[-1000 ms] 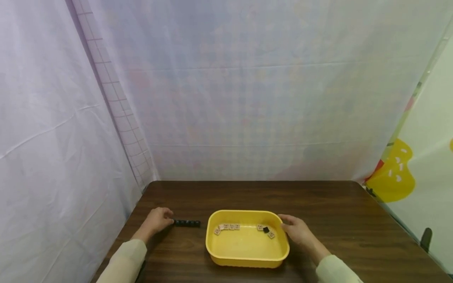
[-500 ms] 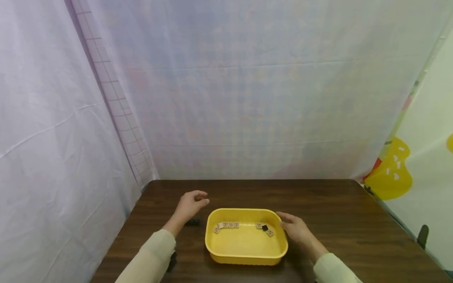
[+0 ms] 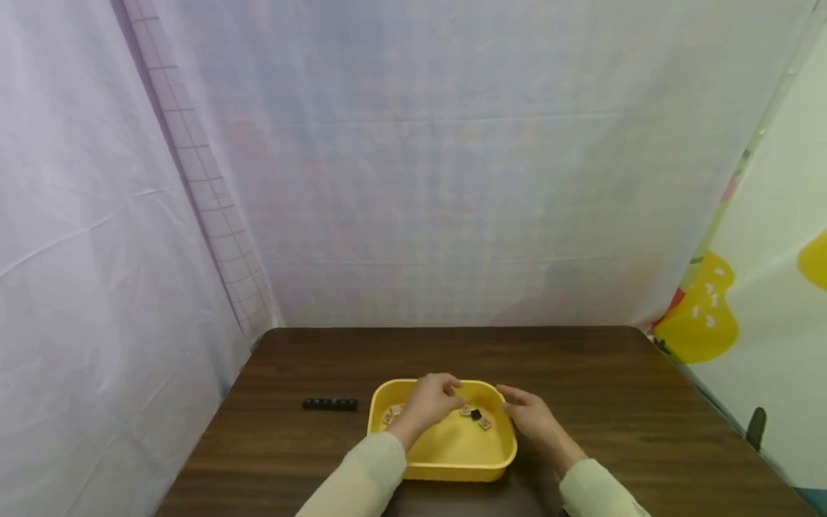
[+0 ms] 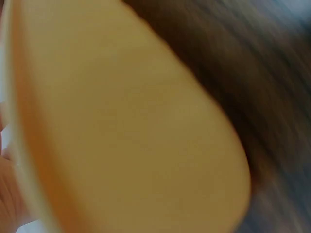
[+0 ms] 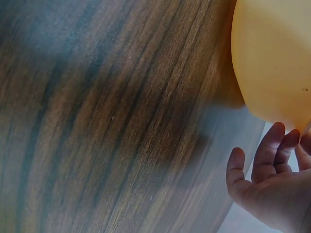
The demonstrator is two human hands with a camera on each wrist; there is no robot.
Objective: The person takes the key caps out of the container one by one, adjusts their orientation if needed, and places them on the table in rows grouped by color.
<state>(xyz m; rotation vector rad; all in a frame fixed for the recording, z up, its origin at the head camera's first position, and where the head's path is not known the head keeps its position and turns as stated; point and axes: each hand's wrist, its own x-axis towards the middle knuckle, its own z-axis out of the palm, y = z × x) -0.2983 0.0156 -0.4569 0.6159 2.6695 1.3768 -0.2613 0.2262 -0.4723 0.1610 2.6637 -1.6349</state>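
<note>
My left hand (image 3: pixel 429 402) hangs over the yellow plastic tub (image 3: pixel 459 472), thumb and forefinger apart, with nothing visible between them. At the tub's right rim, my right hand (image 3: pixel 533 420) rests its fingers; the right wrist view shows those fingers (image 5: pixel 268 143) loosely bent against the outer wall. Inside lie small square tiles: light ones with dark marks (image 3: pixel 485 424) beside a black one (image 3: pixel 476 414) at right, and more light tiles (image 3: pixel 392 414) at left, partly hidden by the left hand. A straight row of black tiles (image 3: pixel 330 404) lies on the table left of the tub.
The brown wood-grain table (image 3: pixel 568 359) carries the tub near its front. Pale curtains (image 3: pixel 439 179) hang behind the far edge and along the left. A white sheet with yellow shapes (image 3: pixel 698 316) hangs at the right.
My left hand has moved right from the end of the black row, across the table and over the tub. The right hand stays at the rim; the view has shifted slightly.
</note>
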